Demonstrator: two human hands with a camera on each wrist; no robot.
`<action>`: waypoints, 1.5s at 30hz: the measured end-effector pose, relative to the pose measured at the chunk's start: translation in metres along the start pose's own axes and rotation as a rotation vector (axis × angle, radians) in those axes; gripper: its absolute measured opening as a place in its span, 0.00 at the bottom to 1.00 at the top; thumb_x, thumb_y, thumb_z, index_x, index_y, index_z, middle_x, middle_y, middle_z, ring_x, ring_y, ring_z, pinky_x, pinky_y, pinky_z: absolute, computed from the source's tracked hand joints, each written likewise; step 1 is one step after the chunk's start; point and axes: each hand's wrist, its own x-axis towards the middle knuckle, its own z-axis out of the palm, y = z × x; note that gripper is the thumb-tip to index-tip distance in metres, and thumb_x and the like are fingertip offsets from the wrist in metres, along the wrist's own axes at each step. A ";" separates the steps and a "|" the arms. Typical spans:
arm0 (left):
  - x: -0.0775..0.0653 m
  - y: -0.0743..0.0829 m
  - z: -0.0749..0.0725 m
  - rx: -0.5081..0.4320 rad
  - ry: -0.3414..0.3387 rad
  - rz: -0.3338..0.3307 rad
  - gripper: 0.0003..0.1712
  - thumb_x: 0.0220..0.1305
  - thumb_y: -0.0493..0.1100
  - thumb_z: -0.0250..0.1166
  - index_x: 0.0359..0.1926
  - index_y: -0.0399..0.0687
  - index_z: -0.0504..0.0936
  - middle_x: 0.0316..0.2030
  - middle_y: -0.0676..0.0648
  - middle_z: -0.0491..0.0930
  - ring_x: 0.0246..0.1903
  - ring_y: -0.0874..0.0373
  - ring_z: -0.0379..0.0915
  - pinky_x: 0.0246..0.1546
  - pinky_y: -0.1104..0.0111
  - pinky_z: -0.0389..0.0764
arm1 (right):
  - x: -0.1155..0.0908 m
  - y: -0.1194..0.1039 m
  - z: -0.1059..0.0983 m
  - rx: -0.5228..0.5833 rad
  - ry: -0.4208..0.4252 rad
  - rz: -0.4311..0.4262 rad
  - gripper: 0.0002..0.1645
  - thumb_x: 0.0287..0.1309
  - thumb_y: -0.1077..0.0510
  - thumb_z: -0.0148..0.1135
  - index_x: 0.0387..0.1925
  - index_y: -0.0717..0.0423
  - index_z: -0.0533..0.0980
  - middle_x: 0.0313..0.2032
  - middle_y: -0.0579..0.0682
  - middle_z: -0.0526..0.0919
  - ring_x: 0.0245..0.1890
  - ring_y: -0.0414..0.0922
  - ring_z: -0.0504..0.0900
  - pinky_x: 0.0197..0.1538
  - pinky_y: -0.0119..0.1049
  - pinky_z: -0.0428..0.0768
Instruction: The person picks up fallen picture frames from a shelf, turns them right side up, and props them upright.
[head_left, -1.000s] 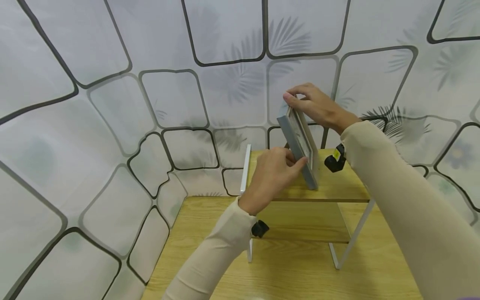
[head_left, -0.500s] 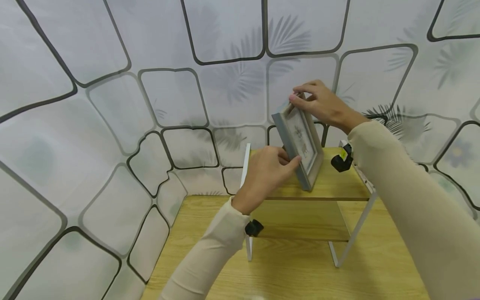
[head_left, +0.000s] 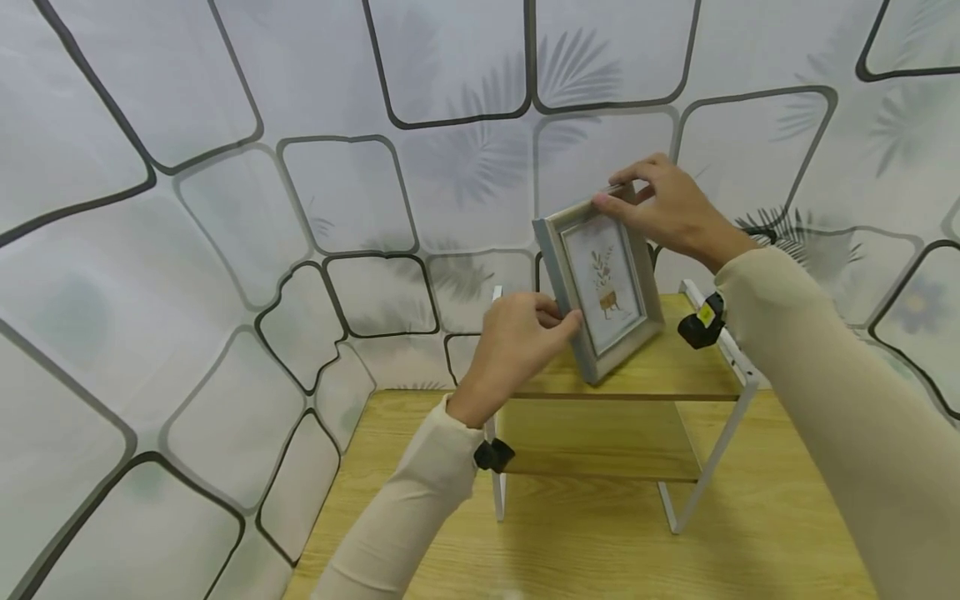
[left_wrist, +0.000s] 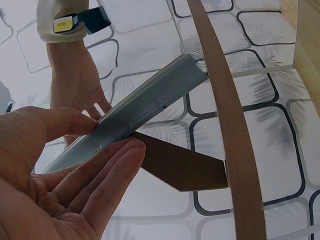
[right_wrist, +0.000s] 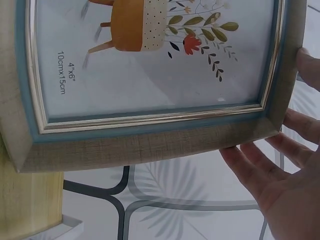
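A picture frame with a beige front and grey-blue sides leans back over the small shelf's upper board, its lower corner close over the wood. My left hand pinches the frame's left side between thumb and fingers. At the top right corner, my right hand grips the frame, thumb toward the front. The print inside shows a plant in an orange pot; the right wrist view brings up the frame's moulding and "4"x6"" lettering. Behind it, a brown stand leg sticks out in the left wrist view.
The two-tier shelf has a lower board and white metal legs. It stands on a wood-grain surface. Patterned wall covering rises behind and on the left. White rails edge the upper board's sides.
The picture frame has turned from nearly edge-on until its front and print face me. My right hand has moved right with its corner, my left hand slightly left.
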 end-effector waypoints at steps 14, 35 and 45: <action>-0.002 -0.006 -0.009 -0.041 -0.041 -0.093 0.19 0.71 0.51 0.65 0.49 0.40 0.87 0.41 0.46 0.89 0.39 0.59 0.86 0.38 0.66 0.85 | -0.014 0.000 -0.009 -0.098 0.108 -0.011 0.41 0.68 0.34 0.58 0.63 0.65 0.73 0.60 0.68 0.76 0.52 0.66 0.80 0.52 0.62 0.78; -0.001 -0.016 -0.016 -0.059 -0.046 -0.082 0.20 0.76 0.45 0.60 0.59 0.37 0.82 0.53 0.42 0.85 0.48 0.54 0.85 0.47 0.60 0.84 | -0.037 -0.005 -0.007 -0.116 0.294 0.061 0.39 0.63 0.34 0.63 0.53 0.67 0.80 0.54 0.66 0.82 0.49 0.61 0.79 0.44 0.52 0.73; 0.001 -0.016 -0.017 -0.030 -0.050 -0.089 0.19 0.77 0.45 0.59 0.60 0.38 0.82 0.52 0.43 0.85 0.48 0.54 0.85 0.48 0.60 0.84 | -0.041 -0.010 -0.003 -0.150 0.373 0.075 0.38 0.63 0.35 0.64 0.50 0.67 0.81 0.51 0.66 0.84 0.49 0.61 0.80 0.46 0.52 0.71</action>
